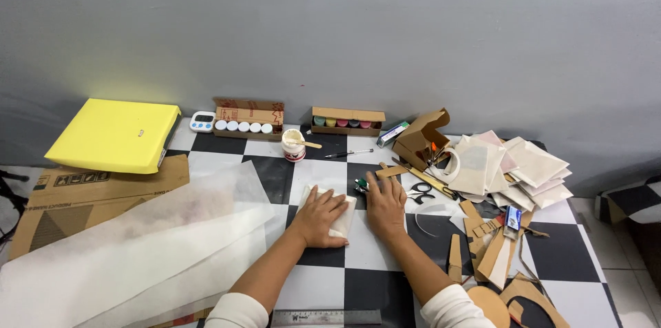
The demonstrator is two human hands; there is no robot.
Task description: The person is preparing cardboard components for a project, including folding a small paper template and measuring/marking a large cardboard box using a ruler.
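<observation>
My left hand (321, 216) lies flat, fingers spread, on a small folded piece of white paper (345, 220) on the black-and-white checkered table (365, 280). My right hand (385, 205) rests palm down just to the right of that paper, fingers together, touching the table beside the paper's edge. Neither hand grips anything. A small green object (361, 184) lies by my right fingertips.
A large white tissue sheet (124, 245) over brown cardboard (89, 194) covers the left. A yellow box (113, 134), a white glue pot with a stick (294, 144), paint boxes (347, 121), a pen (349, 154), scissors (420, 192), a paper pile (509, 166), cardboard scraps (492, 245) and a steel ruler (326, 317) surround me.
</observation>
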